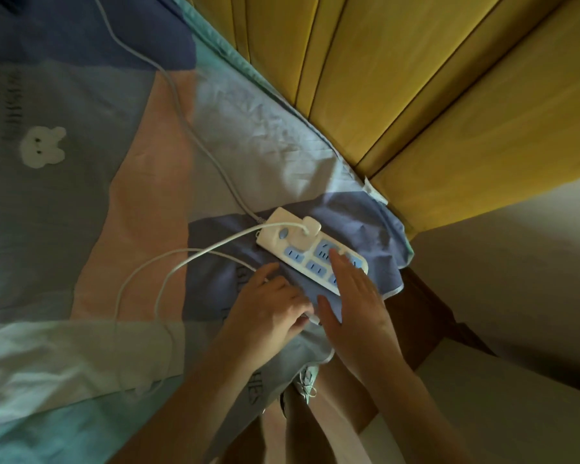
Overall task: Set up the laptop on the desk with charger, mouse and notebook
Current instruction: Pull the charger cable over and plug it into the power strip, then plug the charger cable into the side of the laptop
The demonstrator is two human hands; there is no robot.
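Our right hand (352, 296) lies flat and open, fingers together, its fingertips (335, 257) resting on the near end of the white power strip (310, 251). Beside the strip, on its near left, our left hand (272, 303) is curled over a small white object (310, 318), fingers closed around it; only a sliver shows, so we cannot tell what it is. The strip rests on a blue patch of the patterned bed cover (141, 182), near the cover's corner. A white plug (303, 231) sits in the strip's far end, next to a blue button, and its thin white cable (188, 259) loops away leftward from the strip across the cover. The strip's own grey cord (181, 108) runs off from its far end. Beyond the strip stand yellow panels (399, 78).
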